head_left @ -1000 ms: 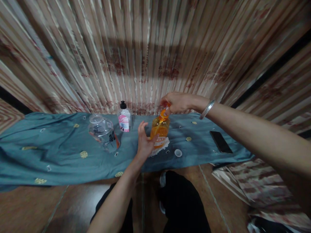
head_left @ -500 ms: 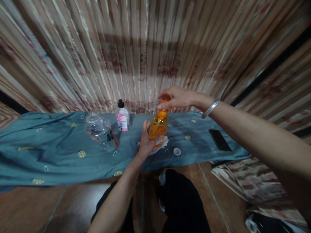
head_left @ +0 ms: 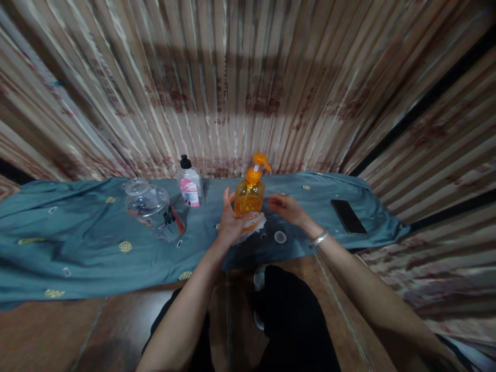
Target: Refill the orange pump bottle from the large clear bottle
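A pump bottle (head_left: 248,199) of orange liquid, with an orange pump head raised on a white stem, stands upright on a white lacy mat (head_left: 260,224). My left hand (head_left: 232,219) grips its lower left side, thumb across the front label and fingers going behind. Just right of the bottle, my right hand (head_left: 287,207) is apart from it, with loosely stretched, slightly blurred fingers and nothing visible in them. A silver bangle (head_left: 319,239) circles the right wrist. Close in front of that hand lies a small round whitish cap or dish (head_left: 280,237).
A clear wide-mouthed jar (head_left: 153,209) leans on the left part of the teal cloth (head_left: 96,263). Behind and right of it stands a clear bottle (head_left: 189,187) with a black top and pink label. A dark phone (head_left: 347,216) lies at right. A pleated curtain (head_left: 240,88) hangs behind.
My right hand has let go of the pump head and moved down to the bottle's right. The pump head now shows fully. My left hand keeps its hold.
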Demonstrator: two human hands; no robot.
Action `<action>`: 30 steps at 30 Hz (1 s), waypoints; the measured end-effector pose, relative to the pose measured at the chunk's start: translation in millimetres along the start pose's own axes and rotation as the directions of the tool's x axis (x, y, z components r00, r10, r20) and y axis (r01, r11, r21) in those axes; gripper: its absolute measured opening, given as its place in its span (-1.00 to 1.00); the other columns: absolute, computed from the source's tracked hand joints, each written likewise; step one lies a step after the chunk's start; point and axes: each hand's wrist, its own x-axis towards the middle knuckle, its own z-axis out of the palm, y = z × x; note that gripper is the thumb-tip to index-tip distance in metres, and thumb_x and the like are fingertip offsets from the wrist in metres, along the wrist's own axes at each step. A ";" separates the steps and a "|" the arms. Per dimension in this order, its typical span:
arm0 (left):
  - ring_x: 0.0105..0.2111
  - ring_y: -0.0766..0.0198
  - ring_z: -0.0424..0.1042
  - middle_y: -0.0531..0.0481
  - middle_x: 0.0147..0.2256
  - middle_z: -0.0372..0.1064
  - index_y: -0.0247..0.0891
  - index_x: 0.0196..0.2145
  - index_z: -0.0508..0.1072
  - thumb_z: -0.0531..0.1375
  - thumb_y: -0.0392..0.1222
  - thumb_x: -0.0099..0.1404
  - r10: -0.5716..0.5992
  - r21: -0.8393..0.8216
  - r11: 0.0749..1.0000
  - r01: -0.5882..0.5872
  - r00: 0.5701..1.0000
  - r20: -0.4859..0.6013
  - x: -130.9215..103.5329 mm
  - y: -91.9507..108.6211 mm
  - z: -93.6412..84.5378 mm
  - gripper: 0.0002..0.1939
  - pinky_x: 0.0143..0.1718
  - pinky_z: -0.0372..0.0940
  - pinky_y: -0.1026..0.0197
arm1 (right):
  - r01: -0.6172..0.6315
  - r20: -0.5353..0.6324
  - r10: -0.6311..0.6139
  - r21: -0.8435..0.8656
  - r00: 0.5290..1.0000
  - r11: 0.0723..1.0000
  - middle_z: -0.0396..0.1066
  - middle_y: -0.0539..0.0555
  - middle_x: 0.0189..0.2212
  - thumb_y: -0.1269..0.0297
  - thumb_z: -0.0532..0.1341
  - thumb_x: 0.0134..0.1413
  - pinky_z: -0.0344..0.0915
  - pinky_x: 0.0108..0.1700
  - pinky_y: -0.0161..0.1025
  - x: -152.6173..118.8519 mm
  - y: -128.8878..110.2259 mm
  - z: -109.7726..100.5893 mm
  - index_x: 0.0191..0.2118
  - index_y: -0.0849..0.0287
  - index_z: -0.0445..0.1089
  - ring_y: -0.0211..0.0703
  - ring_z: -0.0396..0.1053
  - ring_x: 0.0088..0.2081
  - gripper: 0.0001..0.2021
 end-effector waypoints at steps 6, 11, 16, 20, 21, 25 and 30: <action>0.20 -0.11 0.63 -0.26 0.32 0.54 -0.20 0.37 0.55 0.42 0.03 0.60 -0.028 -0.035 0.999 0.030 0.998 0.048 0.1 3.6 14.6 -0.49 0.20 0.62 -0.27 | -0.001 -0.061 0.006 0.089 0.998 0.996 0.83 0.13 0.04 0.45 0.27 0.24 0.66 0.28 0.09 1.1 9.2 50.6 0.19 0.06 0.69 0.08 0.76 0.14 -0.54; 0.20 -0.11 0.63 -0.26 0.33 0.54 -0.20 0.37 0.55 0.42 0.03 0.59 -0.033 -0.029 0.999 0.034 0.998 0.051 3.3 4.6 16.9 -0.49 0.20 0.61 -0.28 | 0.016 -0.110 0.003 0.166 0.994 0.986 0.83 0.11 0.06 0.49 0.12 0.21 0.65 0.26 -0.02 -0.3 7.1 74.4 0.17 0.11 0.69 0.04 0.76 0.12 -0.46; 0.19 -0.11 0.63 -0.26 0.33 0.54 -0.20 0.37 0.54 0.42 0.03 0.60 -0.039 -0.013 0.999 0.040 0.997 0.059 4.6 4.9 15.3 -0.48 0.19 0.62 -0.27 | 0.017 -0.150 0.013 0.202 0.989 0.979 0.83 0.11 0.05 0.45 0.09 0.21 0.63 0.27 -0.01 -10.6 3.7 82.0 0.19 0.11 0.69 0.08 0.75 0.11 -0.44; 0.20 -0.11 0.63 -0.26 0.33 0.54 -0.20 0.37 0.55 0.41 0.03 0.60 -0.027 -0.012 1.000 0.028 0.998 0.048 4.2 7.1 16.9 -0.49 0.19 0.62 -0.27 | 0.016 -0.165 0.018 0.199 0.986 0.980 0.83 0.14 0.04 0.41 0.10 0.24 0.62 0.26 0.03 -14.9 -1.7 80.1 0.19 0.10 0.69 0.16 0.74 0.10 -0.46; 0.20 -0.11 0.63 -0.26 0.33 0.54 -0.19 0.37 0.55 0.41 0.03 0.60 -0.024 -0.013 1.000 0.024 0.999 0.044 4.1 8.1 17.3 -0.49 0.20 0.61 -0.28 | 0.017 -0.169 0.017 0.198 0.985 0.980 0.82 0.16 0.04 0.40 0.09 0.25 0.61 0.27 0.04 -15.7 -3.5 79.8 0.19 0.11 0.69 0.17 0.74 0.11 -0.46; 0.20 -0.11 0.62 -0.26 0.34 0.53 -0.18 0.37 0.55 0.41 0.03 0.60 -0.014 -0.018 1.000 0.014 1.000 0.025 3.9 11.9 15.0 -0.50 0.20 0.61 -0.27 | 0.032 -0.178 0.004 0.199 0.984 0.979 0.81 0.14 0.07 0.39 0.07 0.29 0.59 0.30 0.01 -18.3 -11.0 80.6 0.22 0.07 0.67 0.16 0.72 0.14 -0.46; 0.19 -0.11 0.63 -0.26 0.33 0.53 -0.20 0.37 0.54 0.41 0.04 0.60 -0.011 -0.007 1.000 0.011 1.000 0.014 2.5 14.4 5.0 -0.48 0.18 0.62 -0.27 | 0.063 -0.160 -0.031 0.199 0.987 0.978 0.81 0.13 -0.07 0.38 0.07 0.31 0.60 0.27 -0.01 -20.7 -17.4 84.4 0.15 0.07 0.69 0.15 0.71 0.14 -0.49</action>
